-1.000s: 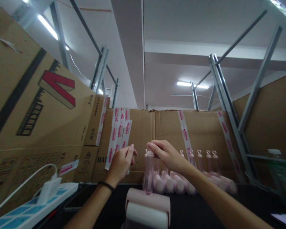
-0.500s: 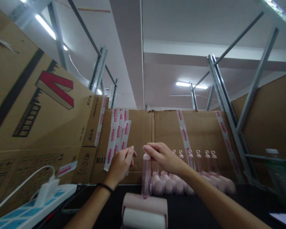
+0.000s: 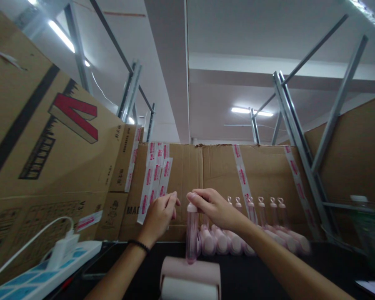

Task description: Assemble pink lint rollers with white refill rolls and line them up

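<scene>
A lint roller stands upright in front of me, its translucent pink handle [image 3: 192, 235] rising from a pale pink cover [image 3: 190, 268] with a white roll [image 3: 189, 289]. The fingers of my right hand [image 3: 211, 206] are closed on the top end of this handle and hide its tip. Left of the handle and apart from it, my left hand [image 3: 162, 210] is raised with its fingers curled in and the thumb on top. Whatever may be inside those fingers is hidden. A dark band [image 3: 139, 246] circles my left wrist.
Several more pink lint rollers [image 3: 221, 241] stand in a row behind my right arm. Cardboard [image 3: 181, 175] walls the back, and a big box [image 3: 50, 137] the left. A power strip [image 3: 34, 275] with a plugged charger lies left; a bottle [image 3: 362, 225] stands right.
Hardly anything differs. My right hand stays on the handle's top and my left hand keeps its place; the whole view has shifted very slightly.
</scene>
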Action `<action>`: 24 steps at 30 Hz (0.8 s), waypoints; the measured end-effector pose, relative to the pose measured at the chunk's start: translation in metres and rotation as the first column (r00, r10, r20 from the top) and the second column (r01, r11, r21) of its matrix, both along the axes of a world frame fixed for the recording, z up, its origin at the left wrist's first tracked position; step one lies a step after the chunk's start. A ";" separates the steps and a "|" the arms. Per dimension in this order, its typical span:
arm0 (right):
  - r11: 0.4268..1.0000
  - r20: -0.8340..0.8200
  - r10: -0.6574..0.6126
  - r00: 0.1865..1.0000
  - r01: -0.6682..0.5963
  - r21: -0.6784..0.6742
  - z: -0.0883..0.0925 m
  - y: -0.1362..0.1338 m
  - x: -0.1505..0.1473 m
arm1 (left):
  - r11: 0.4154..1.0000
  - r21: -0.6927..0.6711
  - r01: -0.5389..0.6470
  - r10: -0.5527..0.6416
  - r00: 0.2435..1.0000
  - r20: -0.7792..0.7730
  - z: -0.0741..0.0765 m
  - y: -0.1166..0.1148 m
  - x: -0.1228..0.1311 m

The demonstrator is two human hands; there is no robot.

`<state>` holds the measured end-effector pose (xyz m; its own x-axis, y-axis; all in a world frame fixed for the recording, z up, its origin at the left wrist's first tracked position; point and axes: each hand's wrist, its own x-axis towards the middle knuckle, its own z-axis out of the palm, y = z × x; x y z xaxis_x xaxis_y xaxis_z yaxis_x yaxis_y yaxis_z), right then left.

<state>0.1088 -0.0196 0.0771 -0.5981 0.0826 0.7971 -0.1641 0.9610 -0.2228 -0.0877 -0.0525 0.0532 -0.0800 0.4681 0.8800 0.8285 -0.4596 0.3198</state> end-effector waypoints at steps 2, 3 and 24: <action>1.000 0.004 0.001 1.000 -0.001 0.002 -0.001 0.000 0.000 | 1.000 0.003 -0.002 0.002 1.000 -0.007 0.000 0.000 0.000; 1.000 0.004 0.002 1.000 -0.002 0.003 -0.002 0.000 -0.001 | 1.000 0.004 -0.004 0.004 1.000 -0.009 0.000 0.000 0.000; 0.998 0.097 -0.014 0.995 0.008 0.062 -0.020 -0.015 0.005 | 0.999 -0.036 -0.012 0.011 1.000 -0.024 -0.003 0.003 0.000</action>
<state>0.1136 -0.0346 0.0573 -0.6724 0.0424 0.7389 -0.1342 0.9748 -0.1780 -0.0878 -0.0490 0.0500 -0.0648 0.4988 0.8643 0.8413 -0.4385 0.3161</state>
